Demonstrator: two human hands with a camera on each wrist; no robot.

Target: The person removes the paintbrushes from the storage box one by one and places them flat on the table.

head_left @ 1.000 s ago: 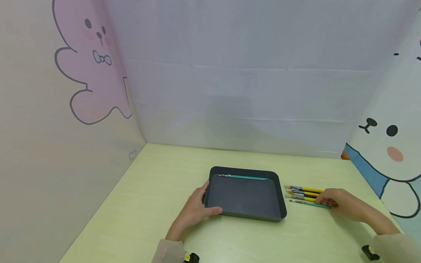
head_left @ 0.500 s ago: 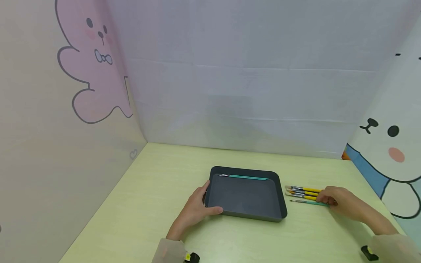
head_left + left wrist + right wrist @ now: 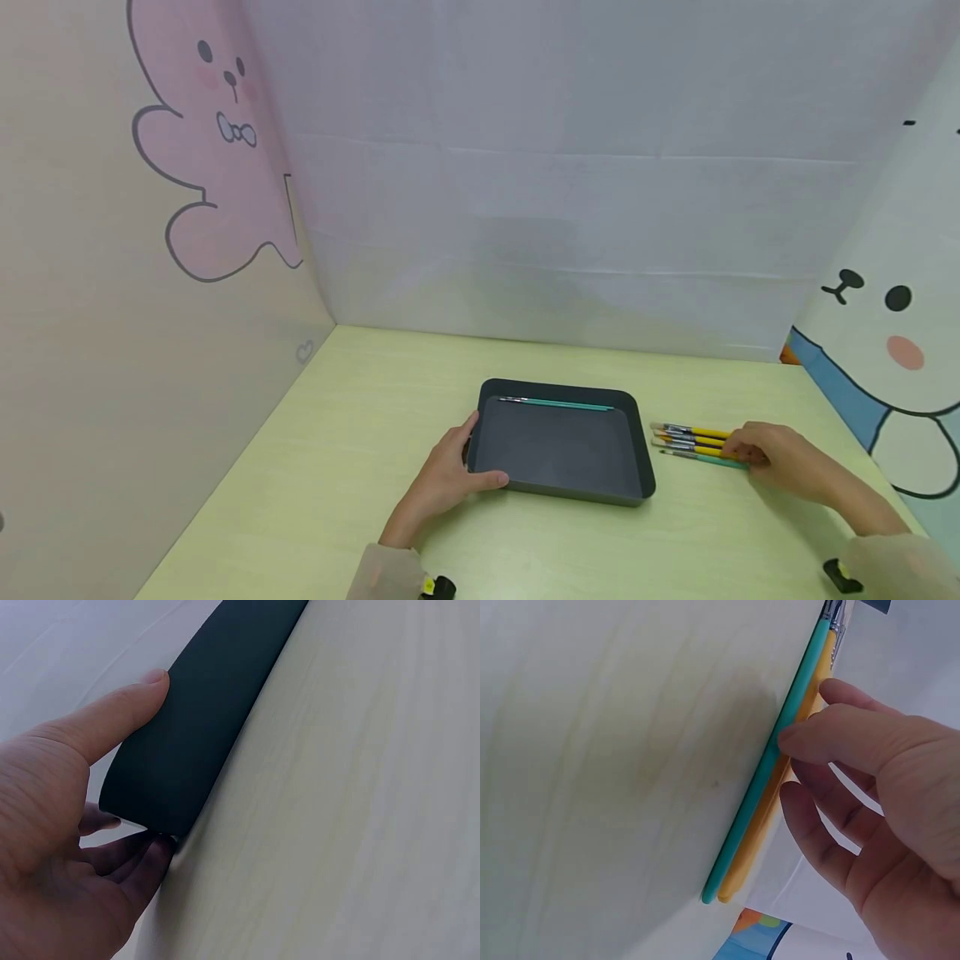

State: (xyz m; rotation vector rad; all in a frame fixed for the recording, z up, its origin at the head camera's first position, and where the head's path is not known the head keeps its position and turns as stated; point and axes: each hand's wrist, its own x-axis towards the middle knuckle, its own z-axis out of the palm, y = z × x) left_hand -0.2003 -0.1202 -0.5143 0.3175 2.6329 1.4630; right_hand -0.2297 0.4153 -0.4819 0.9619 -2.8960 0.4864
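A dark grey rectangular tray (image 3: 562,454) lies on the table, with slim teal paintbrushes (image 3: 562,405) along its far side. My left hand (image 3: 442,477) grips the tray's near left corner. In the left wrist view its thumb lies against the tray wall (image 3: 195,712), fingers at the lower corner. Right of the tray, my right hand (image 3: 780,457) holds the handles of several paintbrushes lying side by side. In the right wrist view the thumb touches a teal paintbrush (image 3: 739,829), which lies against yellow-handled paintbrushes (image 3: 751,847). Their bristles point toward the tray; some handles are partly hidden.
The pale yellow-green table (image 3: 360,433) meets a whitish back curtain (image 3: 555,192). Side curtains carry a pink cartoon animal (image 3: 225,192) on the left and a white cartoon animal (image 3: 862,350) on the right.
Beside the tray, the teal paintbrush has shifted away from me, up against the yellow ones, and the brushes lie closer together. My right hand has moved slightly with them; the left keeps its grip.
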